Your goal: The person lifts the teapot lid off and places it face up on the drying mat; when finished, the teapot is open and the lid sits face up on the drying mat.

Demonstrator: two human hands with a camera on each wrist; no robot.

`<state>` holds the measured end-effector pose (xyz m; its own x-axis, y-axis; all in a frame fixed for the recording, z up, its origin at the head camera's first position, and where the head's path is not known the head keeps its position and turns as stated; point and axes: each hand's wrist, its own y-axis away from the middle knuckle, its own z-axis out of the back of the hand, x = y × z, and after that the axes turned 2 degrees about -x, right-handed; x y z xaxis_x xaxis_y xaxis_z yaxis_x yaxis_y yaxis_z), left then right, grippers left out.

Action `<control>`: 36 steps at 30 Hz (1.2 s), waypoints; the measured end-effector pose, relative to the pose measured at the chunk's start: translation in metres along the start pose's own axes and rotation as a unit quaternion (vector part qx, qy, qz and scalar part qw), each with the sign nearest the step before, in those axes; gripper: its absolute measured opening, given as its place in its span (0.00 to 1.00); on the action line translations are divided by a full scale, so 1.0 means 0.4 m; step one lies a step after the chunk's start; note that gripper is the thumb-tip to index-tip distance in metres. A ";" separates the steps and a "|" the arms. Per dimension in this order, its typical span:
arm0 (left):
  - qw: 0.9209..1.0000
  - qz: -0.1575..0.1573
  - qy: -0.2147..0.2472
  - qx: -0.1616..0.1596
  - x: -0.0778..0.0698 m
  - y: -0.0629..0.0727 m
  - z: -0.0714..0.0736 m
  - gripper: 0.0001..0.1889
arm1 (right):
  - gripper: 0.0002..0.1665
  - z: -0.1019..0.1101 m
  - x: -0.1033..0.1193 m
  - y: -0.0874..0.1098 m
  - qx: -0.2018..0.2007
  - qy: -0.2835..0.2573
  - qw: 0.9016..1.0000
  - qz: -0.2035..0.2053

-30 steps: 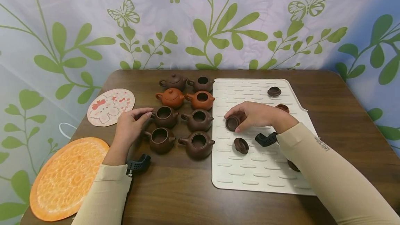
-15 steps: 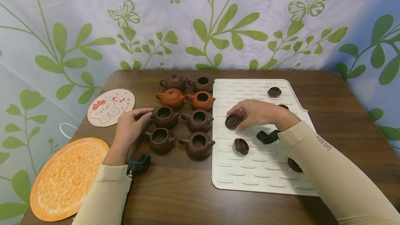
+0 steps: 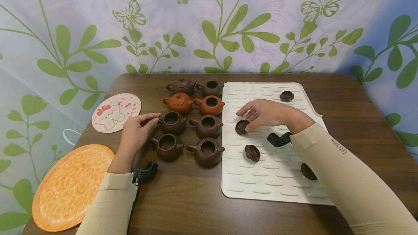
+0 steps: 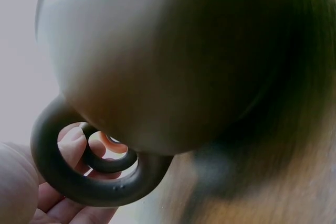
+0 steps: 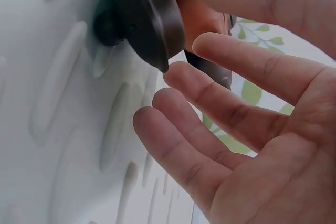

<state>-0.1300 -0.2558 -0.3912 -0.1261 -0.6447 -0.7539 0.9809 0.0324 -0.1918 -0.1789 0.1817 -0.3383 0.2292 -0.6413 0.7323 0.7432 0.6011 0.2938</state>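
My left hand (image 3: pixel 137 131) holds the handle of a dark brown lidless teapot (image 3: pixel 174 123) between thumb and fingers. In the left wrist view, a nearer teapot's round body (image 4: pixel 157 66) and ring handle (image 4: pixel 100 190) partly cover the fingers (image 4: pixel 73 145). Over the white ridged mat (image 3: pixel 235 177), my right hand (image 3: pixel 269 113) is spread above a dark brown teapot lid (image 3: pixel 242 127), which lies upside down on its knob. The right wrist view has the fingers (image 5: pixel 199 90) apart around that lid (image 5: pixel 149 19); whether the thumb touches it I cannot tell.
An orange lidless teapot (image 3: pixel 210 105) stands by the orange lidded one (image 3: pixel 179 102), among several brown teapots in two columns. More lids lie on the mat, one nearby (image 3: pixel 252 153), one far (image 3: pixel 286 96). Two round mats (image 3: pixel 75 188) lie at left.
A second ago my right fingers gripped the tilted lid; it now rests upside down on the mat, and the fingers have loosened and risen slightly. The left hand has stayed still.
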 end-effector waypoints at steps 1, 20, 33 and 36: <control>1.000 0.000 -0.001 0.000 0.001 0.000 0.000 0.13 | 0.35 0.001 0.001 -0.001 -0.001 0.000 1.000 0.001; 0.997 -0.051 -0.028 -0.048 -0.033 -0.007 0.025 0.16 | 0.27 0.016 0.046 -0.076 -0.052 0.052 0.997 0.037; 0.992 -0.031 -0.084 0.089 -0.112 -0.126 0.130 0.24 | 0.21 0.009 0.139 -0.176 -0.097 0.074 0.990 0.075; 0.987 -0.017 -0.077 0.141 -0.082 -0.179 0.128 0.26 | 0.20 0.003 0.172 -0.206 -0.109 0.074 0.988 0.082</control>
<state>-0.1886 -0.2760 -0.3206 -0.1580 -0.7512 -0.6409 0.9812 -0.1923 -0.0165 -0.2251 0.0886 -0.3116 0.4353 -0.6155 0.6570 0.8023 0.5964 0.0271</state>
